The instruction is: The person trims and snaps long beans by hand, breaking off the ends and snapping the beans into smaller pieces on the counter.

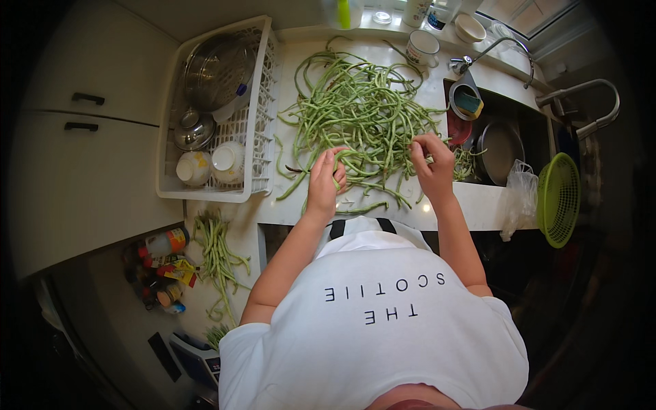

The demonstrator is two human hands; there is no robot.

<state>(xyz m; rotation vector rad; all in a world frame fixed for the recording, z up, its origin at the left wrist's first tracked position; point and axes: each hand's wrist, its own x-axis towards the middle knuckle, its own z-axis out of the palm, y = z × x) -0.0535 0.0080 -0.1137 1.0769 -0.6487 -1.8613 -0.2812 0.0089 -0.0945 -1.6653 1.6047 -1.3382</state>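
A tangled heap of long green beans (369, 102) covers the pale countertop (292, 51) before me. My left hand (324, 180) is at the heap's near left edge, its fingers curled around a long bean (336, 183). My right hand (434, 165) is over the heap's right edge, thumb and forefinger drawn together. Whether a bean is pinched in those fingertips is too small to tell. Short bean pieces (464, 163) lie in the sink's near left corner, to the right of that hand. A single bean (366, 209) lies along the counter's front edge.
Left of the heap, a white plastic dish rack (260, 102) holds bowls and metal cookware. At right, the sink contains a dark pan (499, 154), with a green colander (558, 200) and plastic bag (517, 197) alongside. More beans (215, 251) lie lower left. An enamel mug (423, 47) stands behind.
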